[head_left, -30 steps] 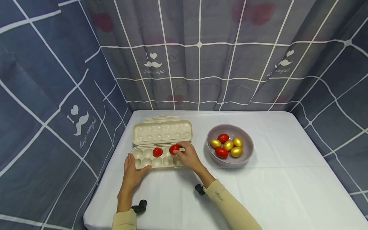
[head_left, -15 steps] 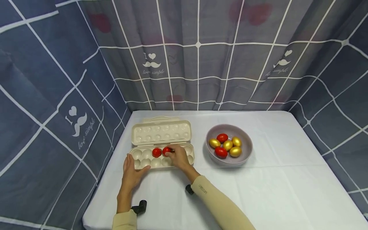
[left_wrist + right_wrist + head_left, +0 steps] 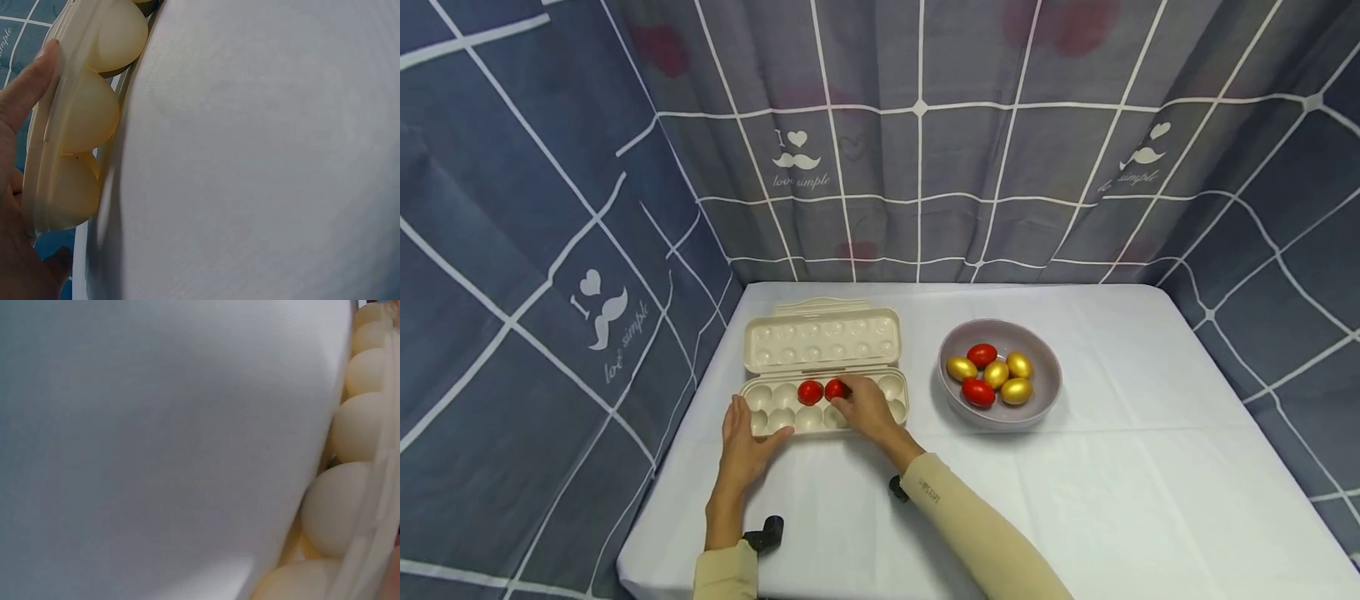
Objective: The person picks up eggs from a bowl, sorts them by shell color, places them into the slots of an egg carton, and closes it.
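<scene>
A cream plastic egg carton [image 3: 795, 422] lies with its lid folded back at the table's left side. My left hand [image 3: 745, 442] holds its left front corner, thumb along the front rim and fingers up the left end. The left wrist view shows that thumb [image 3: 34, 84] on the carton's rim [image 3: 53, 125]. With my right hand [image 3: 868, 407] I pinch a red egg [image 3: 833, 389] at a back-row cup. Another red egg [image 3: 810, 392] sits in the cup just left of it. The right wrist view catches mostly the carton's rounded cups [image 3: 356, 428].
Right of the carton stands a mauve bowl [image 3: 1051, 367] with red eggs [image 3: 978, 392] and several gold eggs [image 3: 1017, 391]. A white cloth covers the table [image 3: 1135, 500]. Checked curtains [image 3: 880, 167] hang behind it and at both sides.
My right hand has moved left with the red egg, which is now beside the other red egg in the back row. The left hand keeps its place on the carton.
</scene>
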Motion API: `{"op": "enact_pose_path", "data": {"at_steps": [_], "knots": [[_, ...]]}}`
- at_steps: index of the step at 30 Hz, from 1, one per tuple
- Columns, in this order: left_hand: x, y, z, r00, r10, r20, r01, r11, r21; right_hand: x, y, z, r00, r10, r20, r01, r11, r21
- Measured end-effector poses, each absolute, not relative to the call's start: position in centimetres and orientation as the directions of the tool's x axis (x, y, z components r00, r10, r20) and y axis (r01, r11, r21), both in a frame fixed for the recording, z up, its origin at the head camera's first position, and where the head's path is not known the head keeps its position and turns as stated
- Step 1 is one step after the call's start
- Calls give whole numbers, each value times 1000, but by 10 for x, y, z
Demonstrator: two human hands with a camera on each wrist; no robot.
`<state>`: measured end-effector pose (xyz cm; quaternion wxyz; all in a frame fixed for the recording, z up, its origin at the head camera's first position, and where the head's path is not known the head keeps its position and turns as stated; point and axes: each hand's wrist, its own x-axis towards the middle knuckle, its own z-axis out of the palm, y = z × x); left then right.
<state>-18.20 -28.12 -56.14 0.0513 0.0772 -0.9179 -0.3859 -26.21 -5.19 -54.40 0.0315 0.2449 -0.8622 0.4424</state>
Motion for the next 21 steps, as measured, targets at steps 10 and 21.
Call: {"op": "enact_pose_path", "data": {"at_steps": [10, 21], "knots": [[-185, -278, -560, -984, -177, -6, -127, 682, 720, -253, -24, -536, -920, -267, 286, -377, 414, -828], [-184, -282, -560, -983, -184, -14, -138, 679, 721, -246, 21, -513, -890, -293, 349, -398, 125, -909]]}}
